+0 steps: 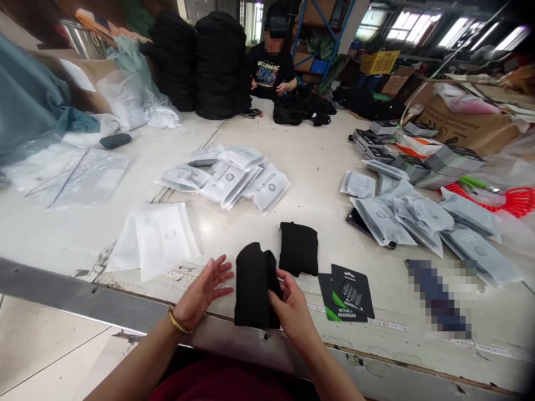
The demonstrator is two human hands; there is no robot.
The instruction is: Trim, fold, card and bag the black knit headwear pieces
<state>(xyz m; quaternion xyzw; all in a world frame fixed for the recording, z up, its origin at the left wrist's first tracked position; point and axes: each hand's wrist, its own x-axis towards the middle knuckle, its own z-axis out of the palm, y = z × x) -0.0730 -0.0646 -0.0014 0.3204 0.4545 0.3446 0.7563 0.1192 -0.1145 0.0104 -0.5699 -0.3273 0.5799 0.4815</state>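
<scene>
A folded piece of black fabric lies at the table's front edge, directly before me. My right hand grips its right flap between thumb and fingers. Just left of the fabric is my left hand, fingers spread and holding nothing, a gold bangle on its wrist. Behind and to the right rests a second folded black fabric piece. Two dark cards reading "HEADGEAR" overlap to the right of my right hand. Flat white printed pouches lie beyond my left hand.
Filled white pouches are piled mid-table, with more pouches at the right over a phone. Small boxes and a red coiled hose sit farther right. A person works at the far end beside tall black fabric stacks.
</scene>
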